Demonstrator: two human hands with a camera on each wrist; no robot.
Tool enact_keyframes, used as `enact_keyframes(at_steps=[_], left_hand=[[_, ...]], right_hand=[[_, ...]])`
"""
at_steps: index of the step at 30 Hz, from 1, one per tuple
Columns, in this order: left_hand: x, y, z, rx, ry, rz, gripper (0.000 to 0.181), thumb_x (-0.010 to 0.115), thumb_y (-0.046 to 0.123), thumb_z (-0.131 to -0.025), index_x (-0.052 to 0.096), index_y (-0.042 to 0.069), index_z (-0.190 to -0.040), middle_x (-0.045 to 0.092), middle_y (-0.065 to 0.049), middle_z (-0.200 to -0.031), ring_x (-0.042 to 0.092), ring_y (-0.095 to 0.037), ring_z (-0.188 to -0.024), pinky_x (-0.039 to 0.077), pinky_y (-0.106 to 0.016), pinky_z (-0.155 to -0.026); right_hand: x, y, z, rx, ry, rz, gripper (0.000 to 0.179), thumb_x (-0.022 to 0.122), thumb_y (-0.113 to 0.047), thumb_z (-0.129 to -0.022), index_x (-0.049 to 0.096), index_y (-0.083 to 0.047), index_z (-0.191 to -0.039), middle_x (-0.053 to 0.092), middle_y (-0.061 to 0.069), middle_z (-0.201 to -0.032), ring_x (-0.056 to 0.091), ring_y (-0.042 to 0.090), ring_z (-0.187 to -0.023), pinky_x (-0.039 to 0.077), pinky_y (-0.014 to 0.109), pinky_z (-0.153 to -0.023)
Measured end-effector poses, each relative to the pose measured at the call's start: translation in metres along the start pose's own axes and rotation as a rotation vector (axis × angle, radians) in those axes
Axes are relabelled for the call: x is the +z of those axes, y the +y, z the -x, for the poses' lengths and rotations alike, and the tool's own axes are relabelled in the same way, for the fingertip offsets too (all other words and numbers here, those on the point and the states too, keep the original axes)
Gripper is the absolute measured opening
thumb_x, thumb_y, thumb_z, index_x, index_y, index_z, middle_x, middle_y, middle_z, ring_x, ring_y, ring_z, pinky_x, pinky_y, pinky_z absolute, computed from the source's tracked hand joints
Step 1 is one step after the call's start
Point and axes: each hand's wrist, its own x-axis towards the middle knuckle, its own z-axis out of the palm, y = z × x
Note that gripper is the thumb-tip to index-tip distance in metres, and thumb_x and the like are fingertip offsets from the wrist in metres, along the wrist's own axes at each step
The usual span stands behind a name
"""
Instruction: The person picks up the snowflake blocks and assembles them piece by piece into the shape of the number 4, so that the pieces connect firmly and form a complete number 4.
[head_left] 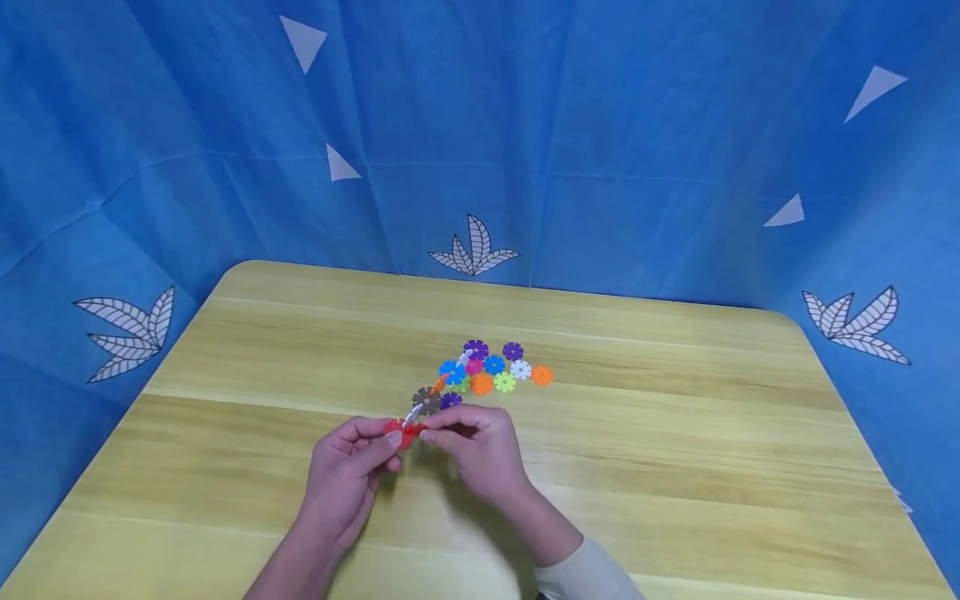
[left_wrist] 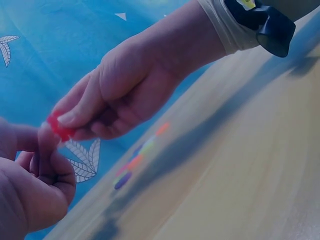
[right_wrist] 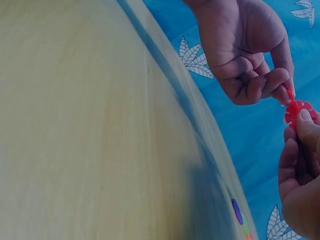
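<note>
In the head view my left hand (head_left: 348,475) pinches a notched red disc (head_left: 396,430) between thumb and fingers. My right hand (head_left: 483,454) pinches a second red disc (head_left: 416,429), turned edge-on and meeting the first; whether they are slotted together is hard to tell. From the first red disc a joined chain runs away from me: a white disc (head_left: 413,414) edge-on, a brown disc (head_left: 427,401), an orange disc (head_left: 438,386), a blue disc (head_left: 452,372), a white disc (head_left: 465,358) and a purple disc (head_left: 476,349). Fingertips partly cover both red pieces.
Loose notched discs lie on the wooden table (head_left: 675,450) beside the chain, among them a purple disc (head_left: 513,352), a lime disc (head_left: 505,382) and an orange disc (head_left: 542,375). Another purple disc (head_left: 451,401) sits close to my right fingers. A blue curtain (head_left: 637,167) hangs behind the table.
</note>
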Motion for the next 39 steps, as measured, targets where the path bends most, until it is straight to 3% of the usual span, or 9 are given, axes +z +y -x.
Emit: enact_keyframes(at_steps=[7,13,16,18,23,26,30,39], left_hand=[[-0.002,0.001,0.002,0.030,0.026,-0.014,0.013,0.068,-0.008,-0.088,0.066,-0.003,-0.100,0.068,-0.012,-0.088,0.063,-0.013,-0.066,0.057,-0.024,-0.066],[-0.001,0.004,-0.001,0.039,0.097,-0.033,0.018,0.067,-0.008,-0.090,0.064,-0.003,-0.107,0.068,-0.010,-0.086,0.064,-0.016,-0.070,0.057,-0.026,-0.069],[-0.003,0.007,-0.004,0.068,0.128,-0.010,0.017,0.065,-0.010,-0.091,0.065,-0.003,-0.106,0.068,-0.008,-0.084,0.064,-0.016,-0.068,0.057,-0.025,-0.068],[-0.004,0.010,-0.005,0.086,0.142,0.012,0.016,0.064,-0.012,-0.091,0.065,-0.003,-0.104,0.068,-0.008,-0.083,0.063,-0.015,-0.067,0.056,-0.025,-0.067],[-0.008,0.014,-0.007,0.098,0.157,0.043,0.017,0.063,-0.013,-0.091,0.066,-0.001,-0.102,0.068,-0.007,-0.083,0.063,-0.014,-0.066,0.056,-0.024,-0.067],[-0.010,0.014,-0.008,0.097,0.162,0.049,0.017,0.064,-0.012,-0.090,0.067,0.000,-0.102,0.069,-0.007,-0.082,0.063,-0.014,-0.066,0.056,-0.024,-0.066],[-0.011,0.014,-0.010,0.102,0.166,0.052,0.017,0.064,-0.011,-0.090,0.066,-0.001,-0.103,0.070,-0.008,-0.085,0.063,-0.015,-0.066,0.056,-0.024,-0.066],[-0.010,0.012,-0.012,0.092,0.148,0.048,0.017,0.068,-0.008,-0.090,0.066,-0.001,-0.105,0.070,-0.009,-0.089,0.063,-0.014,-0.068,0.056,-0.023,-0.068]], right_hand=[[0.007,-0.003,-0.001,-0.010,0.012,-0.024,0.013,0.077,0.010,-0.080,0.075,0.005,-0.092,0.073,0.014,-0.090,0.070,0.027,-0.083,0.060,0.038,-0.075],[0.006,-0.003,-0.003,0.008,0.049,0.049,0.022,0.078,0.010,-0.079,0.074,0.003,-0.100,0.072,0.014,-0.097,0.070,0.026,-0.086,0.059,0.036,-0.078],[0.000,0.000,-0.006,0.020,0.068,0.181,0.019,0.077,0.010,-0.080,0.073,0.004,-0.098,0.071,0.015,-0.094,0.068,0.023,-0.082,0.059,0.032,-0.076],[-0.004,0.003,-0.009,0.012,0.055,0.326,0.018,0.077,0.008,-0.082,0.073,0.003,-0.099,0.071,0.013,-0.093,0.067,0.021,-0.080,0.058,0.029,-0.073],[-0.012,0.014,-0.017,0.041,-0.034,0.707,0.032,0.078,-0.007,-0.086,0.071,-0.002,-0.117,0.064,0.003,-0.091,0.056,0.014,-0.079,0.052,0.028,-0.070],[-0.015,0.018,-0.020,0.082,-0.076,0.806,0.039,0.077,-0.013,-0.088,0.069,-0.004,-0.125,0.060,0.001,-0.091,0.052,0.014,-0.079,0.049,0.029,-0.070],[-0.017,0.023,-0.023,0.082,-0.083,0.821,0.040,0.078,-0.014,-0.087,0.069,-0.003,-0.124,0.058,-0.001,-0.089,0.051,0.014,-0.080,0.050,0.029,-0.070],[-0.020,0.029,-0.028,0.132,-0.007,0.833,0.034,0.081,-0.017,-0.085,0.071,-0.007,-0.117,0.054,-0.003,-0.082,0.051,0.015,-0.077,0.047,0.029,-0.066]])
